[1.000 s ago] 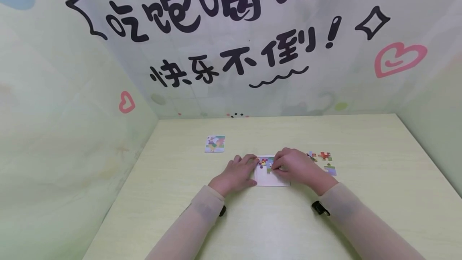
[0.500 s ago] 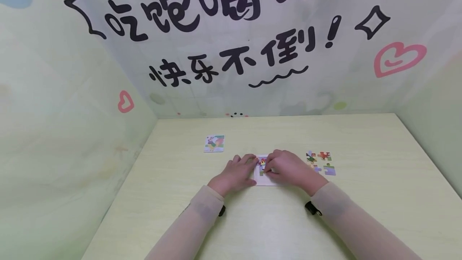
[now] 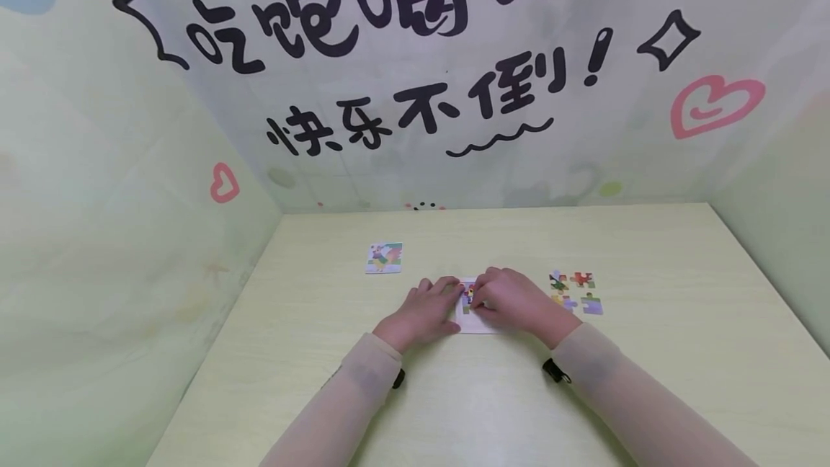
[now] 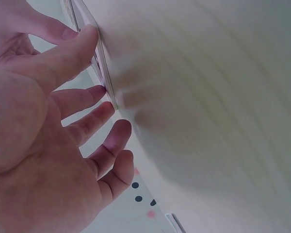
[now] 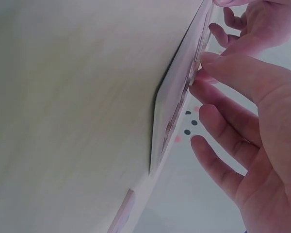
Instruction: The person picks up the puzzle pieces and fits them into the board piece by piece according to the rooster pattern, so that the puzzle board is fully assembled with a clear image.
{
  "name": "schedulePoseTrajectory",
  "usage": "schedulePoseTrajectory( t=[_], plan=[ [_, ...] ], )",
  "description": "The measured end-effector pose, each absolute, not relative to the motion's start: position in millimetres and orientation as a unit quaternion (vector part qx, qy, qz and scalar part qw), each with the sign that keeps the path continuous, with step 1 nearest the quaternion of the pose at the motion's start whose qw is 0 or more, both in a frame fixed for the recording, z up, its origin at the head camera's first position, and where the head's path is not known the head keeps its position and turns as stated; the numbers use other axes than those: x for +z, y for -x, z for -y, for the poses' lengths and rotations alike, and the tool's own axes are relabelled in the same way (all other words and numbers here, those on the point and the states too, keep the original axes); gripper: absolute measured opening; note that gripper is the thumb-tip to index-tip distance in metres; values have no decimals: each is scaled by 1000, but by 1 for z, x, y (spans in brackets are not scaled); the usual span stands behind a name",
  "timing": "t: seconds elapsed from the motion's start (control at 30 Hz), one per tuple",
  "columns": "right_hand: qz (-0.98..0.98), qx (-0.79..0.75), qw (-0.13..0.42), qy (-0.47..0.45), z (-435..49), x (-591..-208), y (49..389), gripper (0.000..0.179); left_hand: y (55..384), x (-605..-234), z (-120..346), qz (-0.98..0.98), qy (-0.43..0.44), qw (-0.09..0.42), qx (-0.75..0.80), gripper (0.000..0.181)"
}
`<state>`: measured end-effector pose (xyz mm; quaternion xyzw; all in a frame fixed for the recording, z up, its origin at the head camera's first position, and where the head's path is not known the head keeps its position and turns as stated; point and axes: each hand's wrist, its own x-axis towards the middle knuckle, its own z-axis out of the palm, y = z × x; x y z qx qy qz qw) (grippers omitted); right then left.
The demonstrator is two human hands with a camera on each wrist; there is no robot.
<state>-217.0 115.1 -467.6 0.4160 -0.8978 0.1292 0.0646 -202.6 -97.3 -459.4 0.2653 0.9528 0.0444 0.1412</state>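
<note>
A white puzzle board [image 3: 478, 327] lies flat mid-table, with colourful pieces along its far edge. My left hand [image 3: 423, 312] rests at its left side, thumb by the near corner and fingertips by the far one. In the left wrist view these fingers are spread and only slightly bent against the board's edge. Over the board, my right hand [image 3: 515, 301] pinches a small jigsaw piece [image 3: 465, 304] between thumb and index finger, mostly hidden in the head view. The right wrist view shows that thumb and finger meeting at the board [image 5: 172, 92] surface, other fingers loosely bent.
Several loose jigsaw pieces [image 3: 591, 304] lie right of the board, behind the right forearm. A square picture card [image 3: 384, 258] lies farther back on the left. Printed fabric walls [image 3: 363, 179] enclose the table at the back and both sides.
My right hand has slid left across the board with the pinched jigsaw piece, closer to the left hand, uncovering more loose pieces at right. The left hand has stayed in place.
</note>
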Motion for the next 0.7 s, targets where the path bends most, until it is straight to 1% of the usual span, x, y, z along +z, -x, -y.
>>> schedulePoseTrajectory(
  t=[0.37, 0.7],
  plan=[
    [902, 123, 53, -410, -111, -469, 220, 8, 201, -457, 97, -952, -265, 145, 46, 79],
    [905, 125, 52, -404, -110, -468, 218, 8, 201, -459, 97, -953, -263, 145, 44, 79]
  ],
)
